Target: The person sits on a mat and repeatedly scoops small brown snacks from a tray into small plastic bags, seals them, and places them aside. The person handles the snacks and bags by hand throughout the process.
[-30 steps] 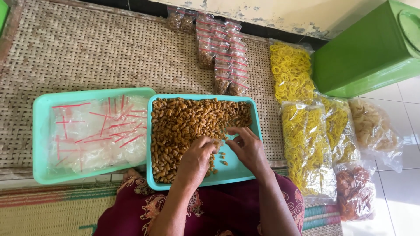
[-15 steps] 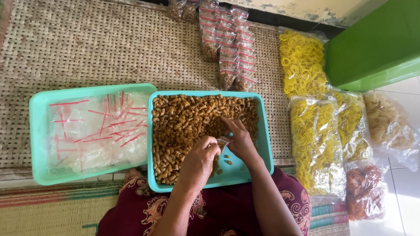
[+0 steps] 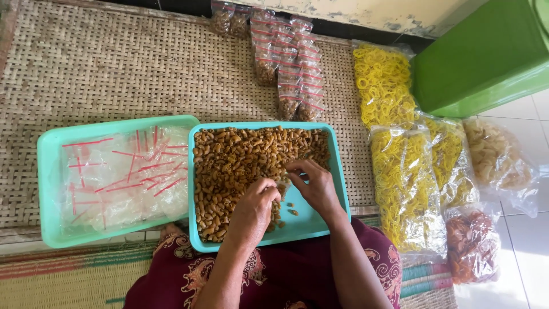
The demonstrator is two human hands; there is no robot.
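Brown curled snacks point(image 3: 240, 160) fill a smooth teal tray point(image 3: 337, 171); left hand point(image 3: 254, 209) cupped, fingers together on them, right hand point(image 3: 311, 186) pinching loosely.

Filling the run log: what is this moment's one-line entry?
left hand on brown macaroni snacks | right hand pinching some | teal tray on lap | bag tray beside

Single head view, aimed steeply down from close above the woven mat point(image 3: 114, 68); lap seen at bottom edge.
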